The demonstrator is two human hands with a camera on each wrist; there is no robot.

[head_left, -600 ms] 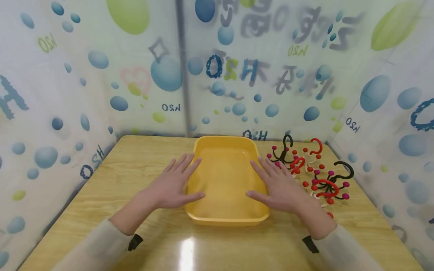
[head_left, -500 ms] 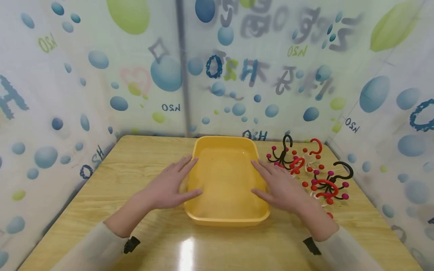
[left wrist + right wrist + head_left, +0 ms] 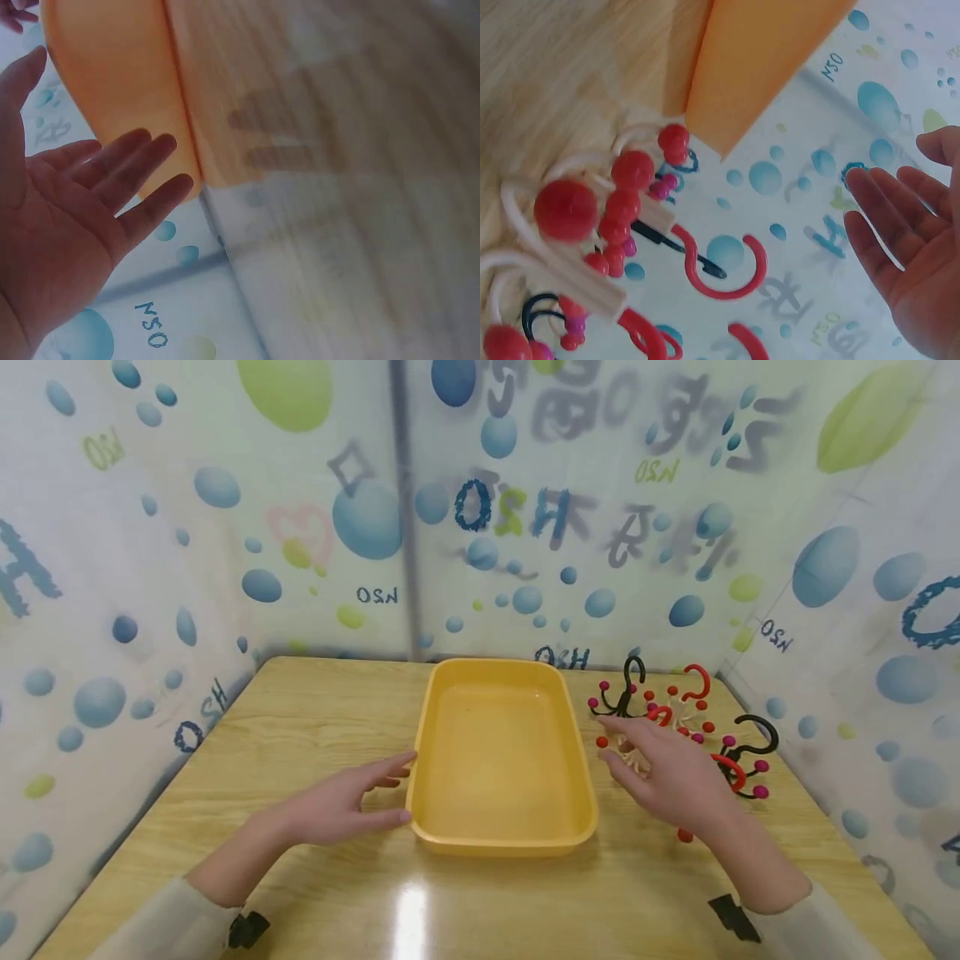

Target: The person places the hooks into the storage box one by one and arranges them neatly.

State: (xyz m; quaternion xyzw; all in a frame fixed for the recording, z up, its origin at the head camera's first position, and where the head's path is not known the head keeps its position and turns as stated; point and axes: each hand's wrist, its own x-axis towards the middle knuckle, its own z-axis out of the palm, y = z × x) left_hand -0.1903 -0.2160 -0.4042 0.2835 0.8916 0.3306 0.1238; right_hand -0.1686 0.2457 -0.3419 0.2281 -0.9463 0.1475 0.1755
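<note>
Wood-grain table: broad margin between its left edge and the yellow tray, mid-table. Left hand: thumb apart from fingers, just beside tray's left rim. Right hand: same, above ball-tipped hooks near table's right edge.

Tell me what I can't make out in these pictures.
Head view: part of a red hook, behind the right hand.
Head view: whether the left hand touches the tray; the angle hides any gap.
Left wrist view: the whole tray, cut off by the top edge.
Right wrist view: a red piece, cut off by the bottom edge.
</note>
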